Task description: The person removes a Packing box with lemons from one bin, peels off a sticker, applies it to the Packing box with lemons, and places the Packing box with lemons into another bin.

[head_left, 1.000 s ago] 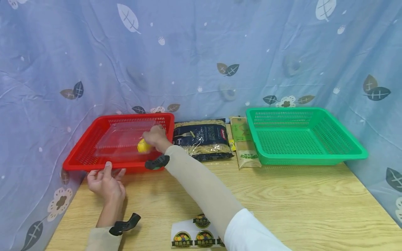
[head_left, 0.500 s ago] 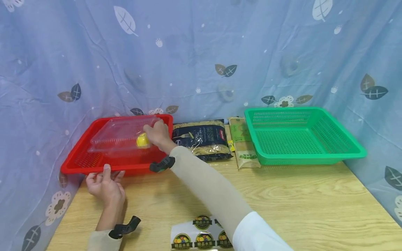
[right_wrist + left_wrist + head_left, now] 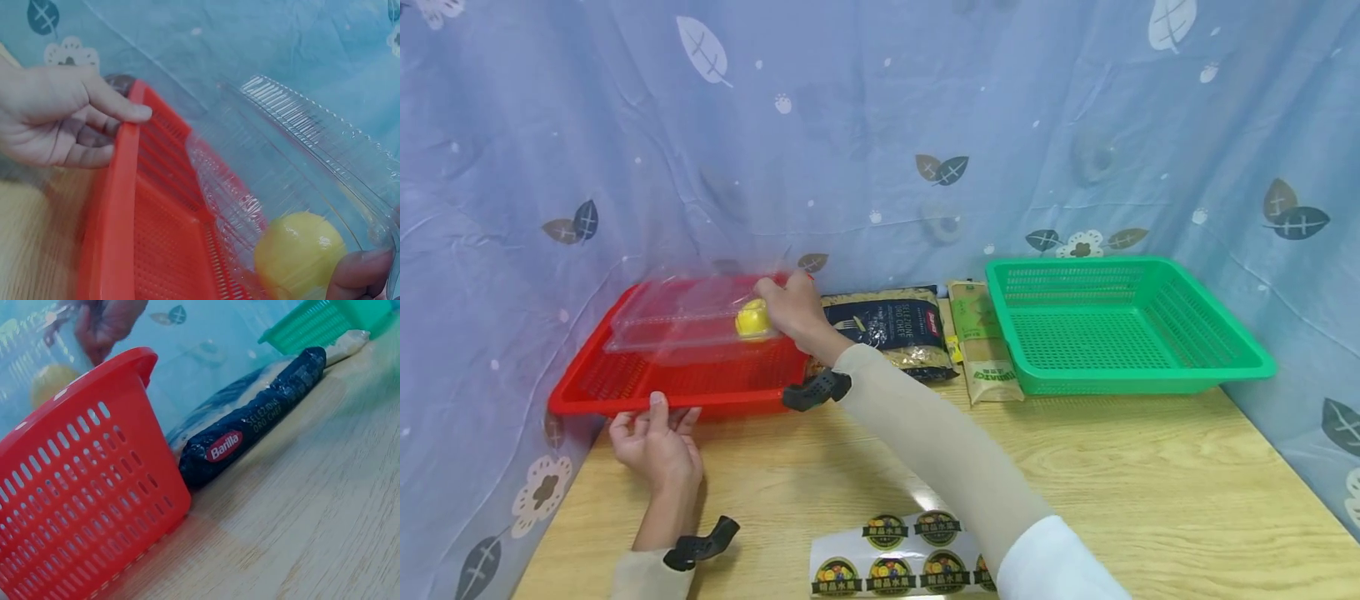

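My left hand (image 3: 658, 450) pinches the near rim of a red plastic basket (image 3: 700, 383), thumb over the rim and fingers below. A clear plastic clamshell box (image 3: 673, 317) is tilted over the basket, and my right hand (image 3: 797, 310) grips its right end. Inside the box is a round yellow fruit (image 3: 300, 253) that looks like a lemon, near the right thumb (image 3: 362, 269). The basket's slotted wall (image 3: 94, 487) fills the left of the left wrist view. The right fingers behind the box are mostly hidden.
Right of the basket lie a Barilla pasta bag (image 3: 887, 329) and a narrow green and tan packet (image 3: 985, 342). Beyond stands a green plastic basket (image 3: 1135, 379). A sheet of round fruit stickers (image 3: 902, 560) lies at the front of the wooden table (image 3: 1120, 492), before a blue curtain (image 3: 865, 125).
The right hand has lifted the clear box with the yellow fruit up from inside the red basket and shifted slightly right. The left hand has stayed at the basket rim.
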Demonstrator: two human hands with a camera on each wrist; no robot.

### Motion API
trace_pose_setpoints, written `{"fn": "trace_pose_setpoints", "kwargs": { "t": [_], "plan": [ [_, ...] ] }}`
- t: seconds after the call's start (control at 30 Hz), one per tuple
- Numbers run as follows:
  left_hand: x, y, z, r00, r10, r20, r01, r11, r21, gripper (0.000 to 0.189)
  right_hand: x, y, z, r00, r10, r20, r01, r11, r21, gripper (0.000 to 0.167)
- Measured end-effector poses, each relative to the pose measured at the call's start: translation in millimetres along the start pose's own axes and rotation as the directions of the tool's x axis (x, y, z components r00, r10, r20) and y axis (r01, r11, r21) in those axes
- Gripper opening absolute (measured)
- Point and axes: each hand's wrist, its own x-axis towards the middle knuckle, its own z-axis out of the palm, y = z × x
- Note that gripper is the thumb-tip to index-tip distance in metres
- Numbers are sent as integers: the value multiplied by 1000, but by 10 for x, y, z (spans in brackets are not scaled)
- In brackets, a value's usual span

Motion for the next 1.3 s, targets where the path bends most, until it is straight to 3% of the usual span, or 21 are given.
{"fn": "trace_pose_setpoints", "kwargs": {
  "t": [0.23,0.47,0.57,0.8,1.03,1.3],
  "plan": [
    [5,-19,36,1000,-14,3,14,1000,-13,62,-83,-48,-268,1000,-20,11,20,1000,16,27],
    [-16,7,9,999,-38,-12,38,999,-10,55,-197,38,-596,999,28,27,-31,992,119,74],
    [-22,19,-9,999,-41,-14,41,999,-1,55,-249,99,-760,999,41,20,-44,988,146,80],
    [-19,40,-26,999,-43,-15,42,999,-7,63,-388,243,-1141,1000,7,17,-11,976,217,79],
    [-2,22,-9,999,-45,-19,46,999,27,59,-504,418,-1442,998,-5,-56,18,974,226,80],
    [20,29,27,998,-52,-44,54,998,41,59,-620,572,-1681,997,35,-70,-17,969,247,76]
  ]
}}
